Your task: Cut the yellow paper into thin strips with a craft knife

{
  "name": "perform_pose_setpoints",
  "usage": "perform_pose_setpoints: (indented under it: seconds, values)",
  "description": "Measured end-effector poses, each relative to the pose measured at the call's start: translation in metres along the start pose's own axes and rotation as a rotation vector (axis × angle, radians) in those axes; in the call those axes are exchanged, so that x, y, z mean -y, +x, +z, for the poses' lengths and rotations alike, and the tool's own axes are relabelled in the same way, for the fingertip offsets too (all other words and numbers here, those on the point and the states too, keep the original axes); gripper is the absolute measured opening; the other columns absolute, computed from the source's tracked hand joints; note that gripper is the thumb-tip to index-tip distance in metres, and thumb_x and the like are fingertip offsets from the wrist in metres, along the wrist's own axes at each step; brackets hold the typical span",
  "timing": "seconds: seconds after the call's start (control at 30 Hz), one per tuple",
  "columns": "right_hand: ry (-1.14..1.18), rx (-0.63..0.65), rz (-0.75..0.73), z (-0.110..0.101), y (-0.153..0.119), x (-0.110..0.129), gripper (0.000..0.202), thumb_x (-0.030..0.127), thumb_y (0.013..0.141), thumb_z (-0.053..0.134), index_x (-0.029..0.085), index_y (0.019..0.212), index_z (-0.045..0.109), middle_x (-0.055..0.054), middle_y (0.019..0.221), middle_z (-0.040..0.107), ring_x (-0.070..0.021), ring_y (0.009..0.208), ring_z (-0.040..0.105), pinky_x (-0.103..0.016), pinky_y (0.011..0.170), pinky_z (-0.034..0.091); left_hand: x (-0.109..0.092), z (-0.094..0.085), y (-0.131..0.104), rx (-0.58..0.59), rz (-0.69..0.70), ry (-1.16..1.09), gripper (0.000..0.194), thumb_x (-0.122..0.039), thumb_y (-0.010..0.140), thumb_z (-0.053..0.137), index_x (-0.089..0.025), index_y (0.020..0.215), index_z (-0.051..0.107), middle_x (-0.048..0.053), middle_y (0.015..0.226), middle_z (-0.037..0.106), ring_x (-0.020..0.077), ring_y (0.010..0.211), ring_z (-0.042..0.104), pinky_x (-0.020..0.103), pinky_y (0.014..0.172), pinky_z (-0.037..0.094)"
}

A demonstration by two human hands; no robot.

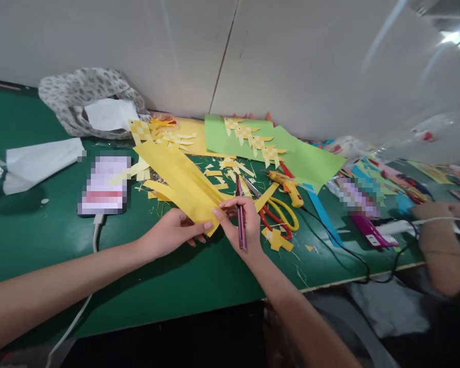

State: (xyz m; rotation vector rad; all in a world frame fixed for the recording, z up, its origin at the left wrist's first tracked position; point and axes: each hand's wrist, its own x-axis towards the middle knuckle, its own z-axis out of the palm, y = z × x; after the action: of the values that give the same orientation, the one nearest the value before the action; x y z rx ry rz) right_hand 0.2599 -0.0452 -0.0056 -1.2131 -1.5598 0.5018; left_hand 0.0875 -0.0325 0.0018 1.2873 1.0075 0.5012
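A long sheet of yellow paper [182, 176] is held slantwise above the table, its far end pointing up and to the left. My left hand [172, 232] pinches its near end from below, thumb on top. At the right edge of that same end, my right hand [247, 217] grips the paper between thumb and fingers. A dark pink pen [241, 232] is tucked upright in my right hand too. Just beyond it lie scissors with red and yellow handles [291, 214] and a yellow glue gun [285, 185]. Yellow paper scraps [278, 239] are scattered around.
Woven yellow paper fish [253, 140] lie on green paper sheets [314, 153] at the back. A phone [105, 184] with a white cable is on the left, before a patterned cloth bag [95, 87]. Another person's arm [440, 245] rests at right, near a purple power bank [371, 232].
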Motion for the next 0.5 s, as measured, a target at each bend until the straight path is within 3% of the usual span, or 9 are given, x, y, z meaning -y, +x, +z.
perform_pose_setpoints:
  seconds: [0.23, 0.5]
  values:
    - [0.01, -0.054, -0.045, 0.0019, -0.0032, -0.0023, 0.02, 0.021, 0.078, 0.069, 0.025, 0.083, 0.05, 0.001, 0.074, 0.065, -0.0175, 0.07, 0.067, -0.032, 0.063, 0.057, -0.0008, -0.0011, 0.0021, 0.047, -0.002, -0.022, 0.025, -0.038, 0.081, 0.066, -0.013, 0.082, 0.065, 0.004, 0.078, 0.07, 0.0098, 0.062, 0.062, 0.02, 0.058, 0.052]
    - [-0.029, -0.079, -0.122, 0.0039, -0.0058, -0.0001, 0.019, 0.02, 0.079, 0.067, 0.025, 0.081, 0.049, 0.0, 0.076, 0.067, -0.0164, 0.068, 0.067, -0.031, 0.062, 0.056, -0.0021, -0.0001, -0.0015, 0.039, 0.021, -0.004, 0.025, -0.037, 0.077, 0.068, -0.015, 0.088, 0.065, 0.004, 0.081, 0.071, 0.013, 0.064, 0.065, 0.025, 0.061, 0.055]
